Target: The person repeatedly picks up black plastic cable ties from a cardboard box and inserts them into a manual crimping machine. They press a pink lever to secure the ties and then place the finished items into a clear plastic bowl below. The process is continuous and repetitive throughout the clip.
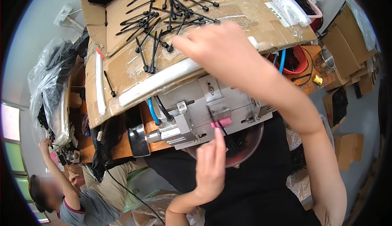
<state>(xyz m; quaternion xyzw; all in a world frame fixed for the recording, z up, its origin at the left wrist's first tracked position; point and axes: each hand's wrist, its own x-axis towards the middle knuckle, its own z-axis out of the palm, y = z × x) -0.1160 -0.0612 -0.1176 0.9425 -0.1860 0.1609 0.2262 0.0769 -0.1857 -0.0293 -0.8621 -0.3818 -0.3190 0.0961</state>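
My left hand (210, 169) reaches up to the metal fixture (196, 115), index finger stretched out and the other fingers bent. Its fingertip is at a pink block (221, 122) on the fixture's front, where a thin black rod (213, 118) lies at a slant. I see nothing gripped in this hand. My right hand (218, 46) hangs over the cardboard (237, 11), its thumb side beside a loose pile of black knob-ended rods (153, 54). Its fingers are turned down and mostly hidden, and the hand is slightly blurred.
Below the fixture sits a round bowl (255, 144) with black pieces. Blue tubing (153, 111) enters the fixture's left side. A white foam strip (161, 79) edges the cardboard. A red basket (302, 64) and metal cup (325, 58) stand right. Another person (87, 205) works at lower left.
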